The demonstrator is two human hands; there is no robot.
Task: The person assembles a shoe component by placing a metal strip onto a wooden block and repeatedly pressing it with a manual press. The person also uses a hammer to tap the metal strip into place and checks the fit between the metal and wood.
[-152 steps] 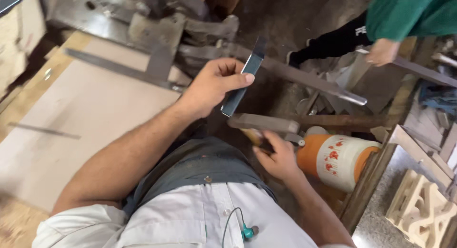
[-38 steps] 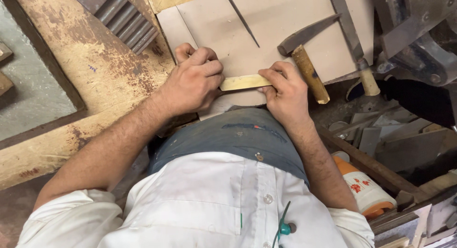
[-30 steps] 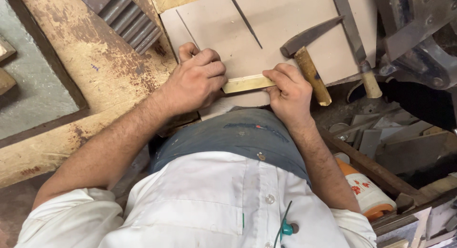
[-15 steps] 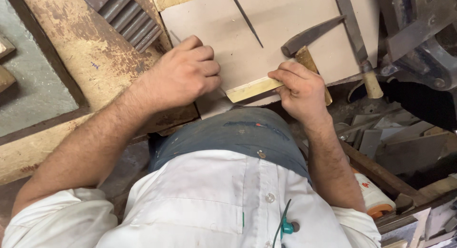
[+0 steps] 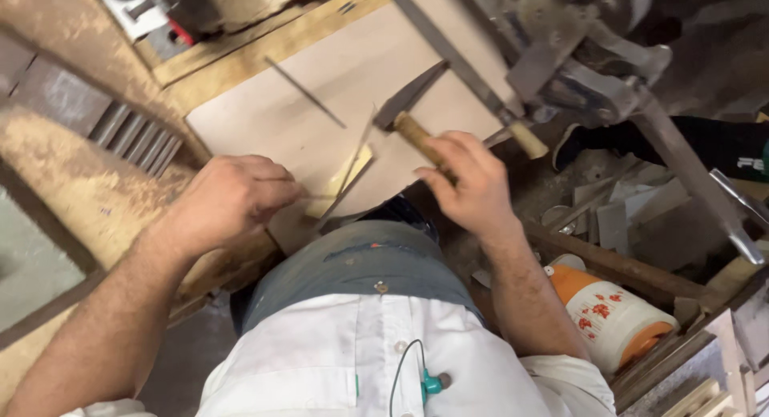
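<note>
Wooden-handled hammer point(image 5: 416, 120) gripped in the right hand point(image 5: 473, 185) over a pale flat board point(image 5: 336, 88) at frame centre

Left hand point(image 5: 228, 201), fingers pinched shut, steadies a thin metal strip point(image 5: 344, 185) on a small yellowish wood piece point(image 5: 348, 173) beside the hammer's dark head; an orange-and-white jug point(image 5: 613, 313) stands lower right

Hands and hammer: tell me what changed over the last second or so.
The right hand let go of the small yellowish wood piece and took hold of the hammer's wooden handle. The left hand slid back off the piece toward the board's near edge and now pinches a thin metal strip lying over it. The tan board and the long file stayed put.
</note>
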